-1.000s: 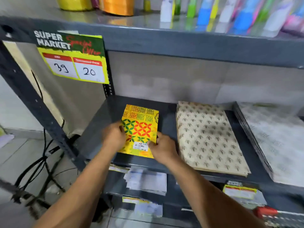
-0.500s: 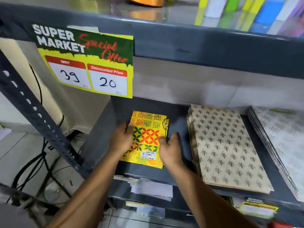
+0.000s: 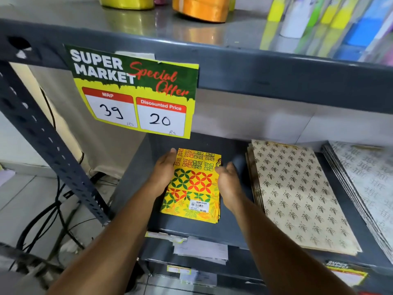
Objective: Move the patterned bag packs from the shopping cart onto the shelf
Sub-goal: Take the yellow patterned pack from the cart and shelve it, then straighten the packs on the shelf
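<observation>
— Hands first: how do they stand?

— Left hand (image 3: 163, 173) lies flat along the left edge of the yellow patterned bag pack (image 3: 192, 186), fingers straight and pressed together, touching it. Right hand (image 3: 228, 180) is at the pack's right edge, palm turned inward, fingers loosely extended; whether it touches the pack I cannot tell. Neither hand pinches anything.

— And the pack itself?

— Flat on the dark grey shelf (image 3: 136, 177), left part of the board, a white price sticker (image 3: 198, 206) near its front end. Several thin edges show at its right side, so it is a small stack.

— Neighbours?

— Beige leaf-print bags (image 3: 297, 194) lie to its right, apart from it, then white patterned sheets (image 3: 368, 177) further right. A price sign (image 3: 136, 90) reading 39 and 20 hangs from the board above.
</observation>
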A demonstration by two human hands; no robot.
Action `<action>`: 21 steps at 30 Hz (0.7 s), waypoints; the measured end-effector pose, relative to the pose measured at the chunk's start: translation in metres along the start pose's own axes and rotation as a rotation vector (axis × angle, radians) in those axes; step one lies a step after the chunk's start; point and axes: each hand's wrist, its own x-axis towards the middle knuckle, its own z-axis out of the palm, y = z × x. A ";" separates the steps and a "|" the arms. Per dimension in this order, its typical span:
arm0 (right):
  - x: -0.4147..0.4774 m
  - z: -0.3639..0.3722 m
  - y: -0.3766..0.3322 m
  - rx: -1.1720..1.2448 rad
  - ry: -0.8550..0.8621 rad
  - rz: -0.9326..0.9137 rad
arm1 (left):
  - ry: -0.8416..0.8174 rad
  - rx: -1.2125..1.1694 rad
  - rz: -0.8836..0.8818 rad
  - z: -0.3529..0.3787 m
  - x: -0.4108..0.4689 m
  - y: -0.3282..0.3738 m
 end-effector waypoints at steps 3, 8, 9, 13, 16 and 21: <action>-0.020 -0.008 0.015 0.069 0.062 0.045 | 0.085 -0.135 -0.080 -0.017 -0.010 -0.019; -0.055 -0.003 0.035 0.066 -0.056 0.016 | 0.016 -0.026 -0.064 -0.015 -0.040 -0.042; -0.056 -0.003 0.033 0.056 -0.055 -0.013 | 0.001 -0.001 -0.041 -0.013 -0.044 -0.038; -0.081 -0.049 0.001 0.020 0.018 -0.194 | 0.234 0.186 0.006 -0.008 -0.064 -0.017; -0.093 -0.127 -0.021 -0.051 0.227 -0.310 | 0.267 0.089 0.191 0.017 -0.101 -0.011; -0.085 -0.264 0.019 -0.187 0.429 -0.172 | -0.188 0.131 0.155 0.125 -0.163 -0.036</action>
